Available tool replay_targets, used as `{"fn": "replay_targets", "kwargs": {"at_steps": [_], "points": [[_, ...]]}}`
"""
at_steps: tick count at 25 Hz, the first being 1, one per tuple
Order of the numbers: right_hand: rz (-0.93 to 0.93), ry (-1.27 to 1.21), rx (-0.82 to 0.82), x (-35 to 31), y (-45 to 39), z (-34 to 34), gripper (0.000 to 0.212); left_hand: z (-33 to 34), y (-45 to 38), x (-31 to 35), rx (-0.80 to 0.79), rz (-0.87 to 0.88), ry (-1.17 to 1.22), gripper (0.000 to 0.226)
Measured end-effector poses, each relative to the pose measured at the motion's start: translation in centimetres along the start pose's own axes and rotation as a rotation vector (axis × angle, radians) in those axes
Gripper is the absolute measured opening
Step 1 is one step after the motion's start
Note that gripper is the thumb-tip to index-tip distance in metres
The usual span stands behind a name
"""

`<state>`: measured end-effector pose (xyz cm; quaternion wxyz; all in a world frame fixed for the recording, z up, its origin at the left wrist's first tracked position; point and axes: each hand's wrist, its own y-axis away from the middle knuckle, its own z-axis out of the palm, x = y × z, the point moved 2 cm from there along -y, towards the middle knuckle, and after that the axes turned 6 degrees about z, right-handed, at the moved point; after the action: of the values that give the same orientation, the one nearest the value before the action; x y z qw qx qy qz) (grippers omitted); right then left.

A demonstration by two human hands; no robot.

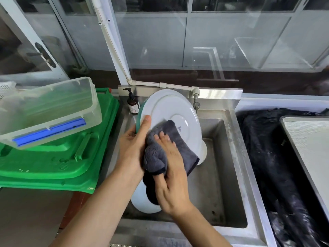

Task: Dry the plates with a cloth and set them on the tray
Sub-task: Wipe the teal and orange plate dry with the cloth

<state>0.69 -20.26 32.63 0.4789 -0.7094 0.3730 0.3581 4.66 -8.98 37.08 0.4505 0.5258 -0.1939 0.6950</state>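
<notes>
- Setting: a scullery corner backed by frosted glass panels (222,38), with a steel sink (229,175) set into the counter at centre.
- Right of the sink: a dark cloth-covered surface (263,148) bearing a pale metal tray (313,139), the likely destination; no plate is visible on the part of it in view.
- Left of the sink: green plastic crates (53,157) with a clear lidded box (49,111) resting tilted on top.
- Plate (170,111): white, held nearly upright above the basin, its underside with the maker's stamp facing the camera; a teal edge shows at its left rim, so the face may be coloured.
- Further white plates: one (142,200) lies low in the basin beneath the forearms, another edge (203,152) shows behind the cloth; both appear to await drying.
- Grey cloth (160,154): bunched, pressed against the lower half of the plate's underside.
- Left hand (131,145): clamped on the plate's left rim, thumb across the back.
- Right hand (170,168): fingers closed on the cloth, palm pushing it to the plate.
- Soap bottle (132,102): stands at the back ledge, just behind the plate.
- Technique: sweep the cloth in arcs to the rim, wipe the foot ring where water pools, rotate the plate with the left hand, then turn it to dry the face before moving it rightward.
</notes>
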Motion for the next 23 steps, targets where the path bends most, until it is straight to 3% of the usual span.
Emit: {"fn": "replay_targets", "kwargs": {"at_steps": [4,7,11,14,18,20,23], "points": [[0.195,-0.018,0.051,1.6,-2.2,-1.2,0.053,0.8,0.2,-0.1,0.022,0.064,-0.019,0.013],[0.468,-0.098,0.265,3.9,-2.7,-3.2,0.035,0.6,0.9,-1.5,0.015,0.036,-0.145,0.011],[0.727,-0.11,0.453,8.7,1.0,-8.2,0.019,0.8,2.2,-4.2,0.005,-0.104,-0.225,0.027],[0.828,-0.002,0.588,11.1,5.5,-12.8,0.014,1.6,2.8,-6.0,0.003,-0.178,-0.258,0.039],[0.842,0.233,0.734,13.2,10.1,-18.2,0.017,3.8,3.7,-8.3,-0.046,-0.202,-0.308,0.029],[0.846,0.452,0.658,15.0,11.5,-19.9,0.037,4.7,4.3,-9.5,-0.07,-0.205,-0.325,0.025],[1.068,0.765,0.204,18.9,13.5,-19.9,0.065,4.9,4.6,-10.6,-0.075,-0.212,-0.343,0.024]]}}
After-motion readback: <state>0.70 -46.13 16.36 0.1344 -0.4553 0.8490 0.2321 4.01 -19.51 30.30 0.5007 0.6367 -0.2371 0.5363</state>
